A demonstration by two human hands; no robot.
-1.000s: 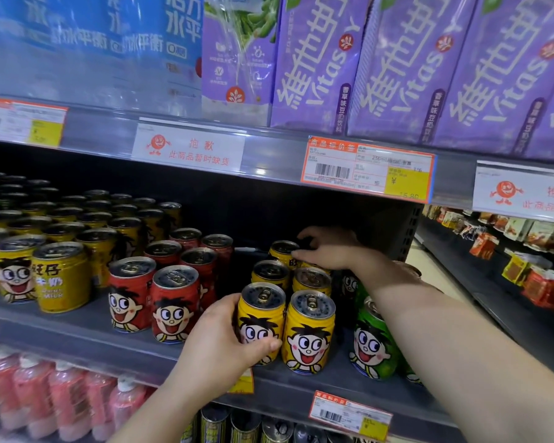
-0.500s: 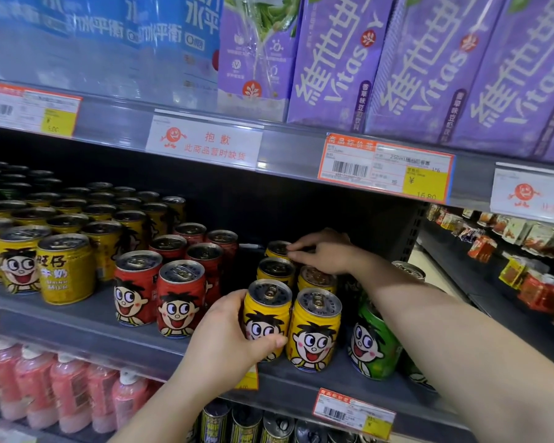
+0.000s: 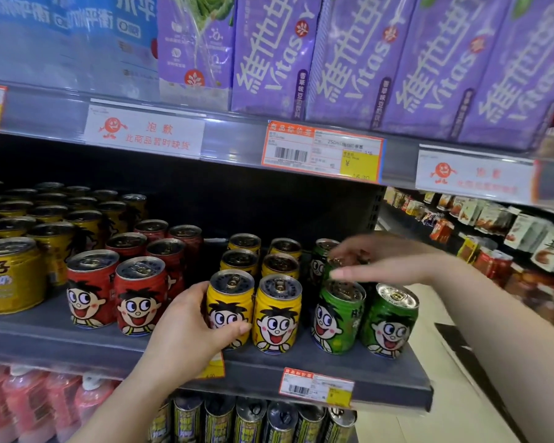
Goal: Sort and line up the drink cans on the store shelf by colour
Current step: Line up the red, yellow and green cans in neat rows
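I judge the sort nearly complete: on the shelf (image 3: 61, 338) the red cans (image 3: 92, 287), yellow cans (image 3: 277, 314) and green cans (image 3: 389, 321) stand in separate colour blocks. My left hand (image 3: 186, 330) wraps the front-left yellow can (image 3: 229, 310), steadying it. My right hand (image 3: 384, 262) hovers, fingers spread loosely, over the rear green can (image 3: 322, 260); contact cannot be confirmed, and that green row remains to be squared.
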